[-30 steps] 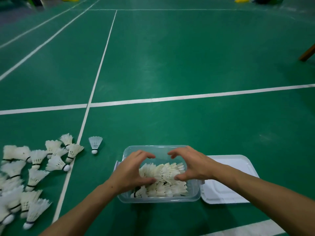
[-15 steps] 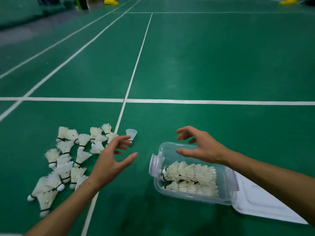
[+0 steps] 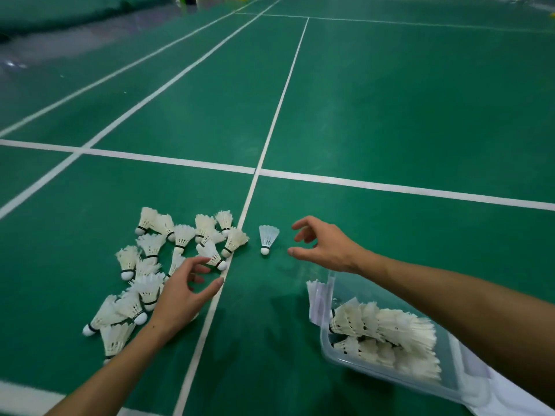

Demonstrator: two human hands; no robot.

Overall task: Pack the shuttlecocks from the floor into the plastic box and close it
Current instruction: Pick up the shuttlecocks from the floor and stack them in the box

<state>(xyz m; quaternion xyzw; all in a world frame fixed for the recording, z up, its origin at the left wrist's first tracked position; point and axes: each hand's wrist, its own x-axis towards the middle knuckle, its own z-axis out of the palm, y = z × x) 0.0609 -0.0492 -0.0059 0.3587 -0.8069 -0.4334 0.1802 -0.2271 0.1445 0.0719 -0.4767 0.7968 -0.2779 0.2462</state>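
Head view. The left hand (image 3: pixel 180 295) extends forward from a bare forearm, palm down, fingers loosely curved and spread, thumb apart; it holds nothing. It hovers at the right edge of the pile of white feather shuttlecocks (image 3: pixel 150 265) with cork bases, which lies scattered on the green matte court floor (image 3: pixel 390 115) left of a white painted line (image 3: pixel 234 256). The nearest white shuttlecock with a black band (image 3: pixel 213 256) lies just beyond the fingertips (image 3: pixel 207 259); contact cannot be determined.

The right hand (image 3: pixel 327 246) reaches forward, fingers relaxed and apart, gripping nothing. A single pale blue-white shuttlecock (image 3: pixel 268 238) lies near it, to its left, apart from the fingers.

The clear rectangular plastic box (image 3: pixel 327 349) sits at lower right beneath the right forearm, uncovered, containing rows of nested white shuttlecocks (image 3: pixel 384 328). The flat white lid (image 3: pixel 492 394) lies beside the box.
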